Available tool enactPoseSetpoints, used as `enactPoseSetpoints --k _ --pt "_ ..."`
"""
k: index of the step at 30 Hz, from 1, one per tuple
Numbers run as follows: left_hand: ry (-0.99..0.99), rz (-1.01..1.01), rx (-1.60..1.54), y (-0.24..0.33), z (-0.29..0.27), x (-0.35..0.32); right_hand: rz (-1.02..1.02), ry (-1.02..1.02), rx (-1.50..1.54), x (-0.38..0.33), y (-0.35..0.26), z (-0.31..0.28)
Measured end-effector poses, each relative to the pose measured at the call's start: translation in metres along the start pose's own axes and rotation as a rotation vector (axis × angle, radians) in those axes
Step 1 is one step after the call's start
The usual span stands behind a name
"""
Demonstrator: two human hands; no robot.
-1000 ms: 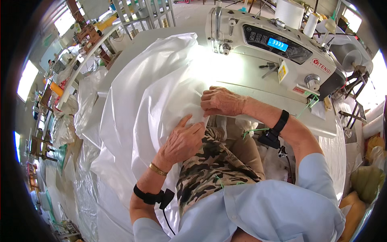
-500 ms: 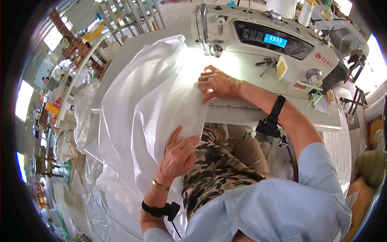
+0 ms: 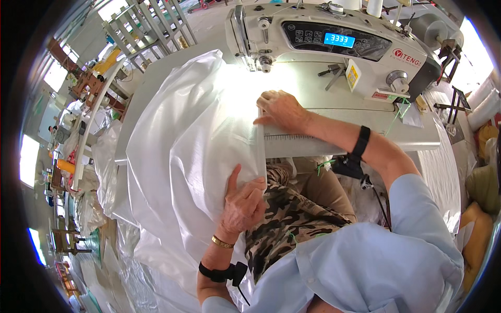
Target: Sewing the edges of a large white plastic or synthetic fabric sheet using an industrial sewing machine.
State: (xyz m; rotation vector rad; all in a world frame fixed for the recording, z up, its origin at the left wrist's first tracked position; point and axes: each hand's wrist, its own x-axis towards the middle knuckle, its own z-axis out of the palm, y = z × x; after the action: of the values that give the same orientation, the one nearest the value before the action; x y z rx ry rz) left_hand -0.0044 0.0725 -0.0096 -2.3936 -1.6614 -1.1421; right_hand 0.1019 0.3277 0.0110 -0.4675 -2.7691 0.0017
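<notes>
A large sheet of glossy white fabric (image 3: 193, 141) lies in folds over the sewing machine table and hangs off its front edge. My right hand (image 3: 283, 110) pinches the right edge of this fabric, a little in front of the sewing machine's needle area (image 3: 264, 65). Nearer to me, my left hand (image 3: 243, 206) grips the same edge with curled fingers, one finger stretched out over the cloth. Bright lamp light washes out the fabric by the needle, so the presser foot there is hard to make out.
The white sewing machine (image 3: 323, 39) with a lit blue display stands across the back. A printed ruler (image 3: 292, 137) runs along the table front. Thread cones (image 3: 374, 7) stand at the top right. At the upper left is a grey metal rack (image 3: 143, 31); clear plastic sheeting (image 3: 108, 167) hangs left.
The view has shifted, so the machine appears farther left. Relative to it, both hands have moved right along with the fabric edge. My right hand's fingers have drawn closer together on the edge.
</notes>
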Motion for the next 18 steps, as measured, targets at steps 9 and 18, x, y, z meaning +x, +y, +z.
enactPoseSetpoints --k 9,18 --pt "0.029 0.061 0.046 -0.013 0.006 0.011 0.168 -0.029 0.037 -0.012 -0.007 -0.001" --pt "0.0 0.104 0.196 -0.039 0.003 0.045 0.179 -0.073 0.052 -0.003 0.007 0.001"
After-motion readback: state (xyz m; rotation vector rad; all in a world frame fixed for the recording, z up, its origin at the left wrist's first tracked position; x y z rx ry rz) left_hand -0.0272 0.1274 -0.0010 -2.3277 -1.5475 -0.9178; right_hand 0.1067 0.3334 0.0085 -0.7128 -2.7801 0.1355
